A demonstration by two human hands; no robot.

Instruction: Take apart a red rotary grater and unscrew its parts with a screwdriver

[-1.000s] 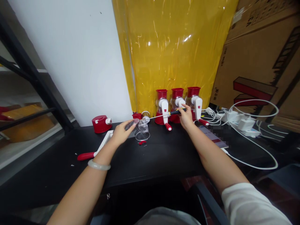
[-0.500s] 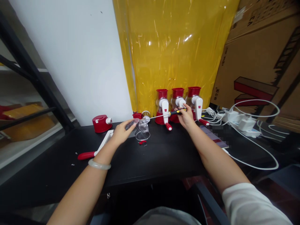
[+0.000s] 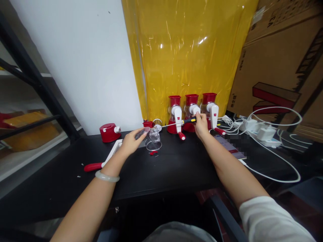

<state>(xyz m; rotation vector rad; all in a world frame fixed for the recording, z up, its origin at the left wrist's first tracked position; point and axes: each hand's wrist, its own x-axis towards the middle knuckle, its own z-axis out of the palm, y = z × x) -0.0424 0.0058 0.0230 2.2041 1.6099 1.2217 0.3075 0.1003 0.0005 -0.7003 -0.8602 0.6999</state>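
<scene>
My right hand [image 3: 201,126] grips the black and yellow handle of a screwdriver [image 3: 176,123], whose thin shaft points left toward a clear plastic housing [image 3: 153,138] on the black table [image 3: 161,171]. My left hand [image 3: 131,142] pinches the left side of that clear housing and steadies it. A small red piece [image 3: 152,153] lies on the table just in front of the housing. A pale bangle sits on my left wrist.
Three red and white hand-crank grinders [image 3: 191,111] stand at the back against a yellow sheet. A red base [image 3: 109,131] and a white crank with a red grip [image 3: 101,163] lie to the left. White cables and chargers [image 3: 262,134] lie right, below cardboard boxes [image 3: 280,60].
My right hand has turned the screwdriver handle slightly; the fingers have shifted on it. My left hand and the clear housing have stayed in place.
</scene>
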